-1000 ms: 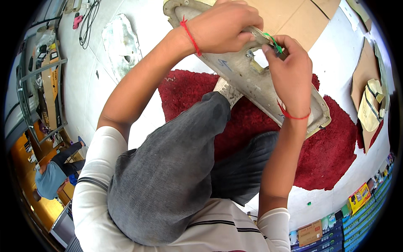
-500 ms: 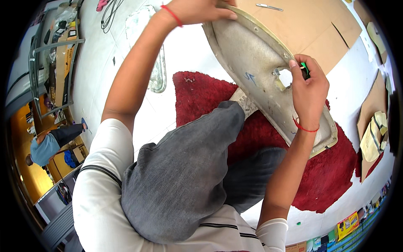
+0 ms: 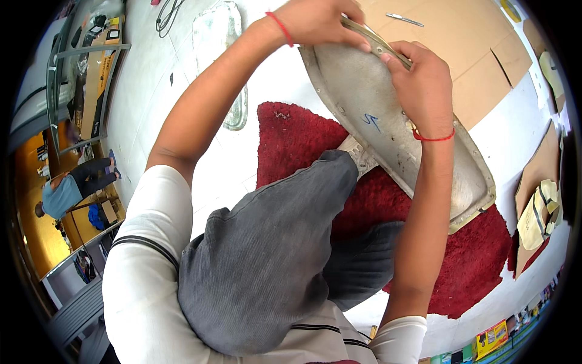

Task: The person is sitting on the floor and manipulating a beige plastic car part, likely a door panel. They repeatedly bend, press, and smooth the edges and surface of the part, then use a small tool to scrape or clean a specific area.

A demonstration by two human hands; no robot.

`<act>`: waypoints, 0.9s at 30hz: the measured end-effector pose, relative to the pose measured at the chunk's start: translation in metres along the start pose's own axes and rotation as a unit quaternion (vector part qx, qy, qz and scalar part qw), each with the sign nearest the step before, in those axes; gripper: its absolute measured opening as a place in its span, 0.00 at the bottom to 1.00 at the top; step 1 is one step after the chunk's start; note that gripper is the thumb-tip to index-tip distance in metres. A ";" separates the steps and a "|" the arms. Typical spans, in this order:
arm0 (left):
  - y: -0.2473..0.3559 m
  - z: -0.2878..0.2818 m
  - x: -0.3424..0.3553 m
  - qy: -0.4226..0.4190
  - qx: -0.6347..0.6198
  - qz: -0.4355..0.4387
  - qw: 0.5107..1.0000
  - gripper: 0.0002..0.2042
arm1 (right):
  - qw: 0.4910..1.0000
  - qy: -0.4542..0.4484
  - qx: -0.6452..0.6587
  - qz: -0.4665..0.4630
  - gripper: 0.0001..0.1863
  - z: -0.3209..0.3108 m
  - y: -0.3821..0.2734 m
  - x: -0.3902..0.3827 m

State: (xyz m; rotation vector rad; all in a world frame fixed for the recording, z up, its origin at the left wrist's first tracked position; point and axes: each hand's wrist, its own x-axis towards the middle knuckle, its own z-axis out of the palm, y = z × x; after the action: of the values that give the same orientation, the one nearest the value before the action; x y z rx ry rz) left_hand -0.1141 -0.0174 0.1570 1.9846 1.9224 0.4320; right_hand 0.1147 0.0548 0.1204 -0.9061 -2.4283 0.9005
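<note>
I hold a long, grimy beige shaped panel (image 3: 364, 91), tilted, with a blue scrawl on its inner face and a flanged rim with small holes. My left hand (image 3: 336, 27) is closed on the rim near the top. My right hand (image 3: 418, 85) grips the same rim a little farther right, thumb pressing on the flange, its palm hiding part of the panel. Red threads circle both wrists. Below the panel a pale foot or shoe (image 3: 357, 155) shows beside my grey-trousered knee (image 3: 260, 242), above a red shaggy mat (image 3: 285, 130).
A cardboard sheet (image 3: 485, 42) with a thin metal tool (image 3: 403, 19) lies behind. A pale piece (image 3: 212, 42) and cables (image 3: 167, 18) lie left. A frame rack (image 3: 91, 85) stands farther left, near another person (image 3: 63, 194). More cardboard (image 3: 524, 182) lies right; boxes (image 3: 491, 340) line the lower right.
My right hand has slid up along the rim toward my left hand, which has moved slightly right and down since half a second ago. The green item in my right hand is no longer visible.
</note>
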 end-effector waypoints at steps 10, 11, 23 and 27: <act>-0.049 0.026 -0.045 0.046 -0.322 -0.199 0.925 0.13 | 0.992 -0.112 -0.031 0.050 0.17 -0.038 0.024 -0.004; -0.050 0.032 -0.046 0.060 -0.333 -0.212 0.917 0.13 | 0.991 -0.120 -0.011 0.066 0.16 -0.043 0.033 -0.007; -0.078 0.133 -0.092 0.276 -0.449 -0.340 0.779 0.14 | 0.988 -0.104 0.034 0.112 0.18 -0.030 0.058 -0.019; -0.082 0.159 -0.107 0.198 -0.469 -0.400 0.762 0.22 | 0.988 -0.095 0.040 0.112 0.19 -0.027 0.064 -0.017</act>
State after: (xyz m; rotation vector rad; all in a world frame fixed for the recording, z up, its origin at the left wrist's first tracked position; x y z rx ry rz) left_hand -0.1208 -0.1282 -0.0198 0.3863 1.9319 1.2831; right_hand 0.1691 0.0918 0.0934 -1.1255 -2.4602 1.2071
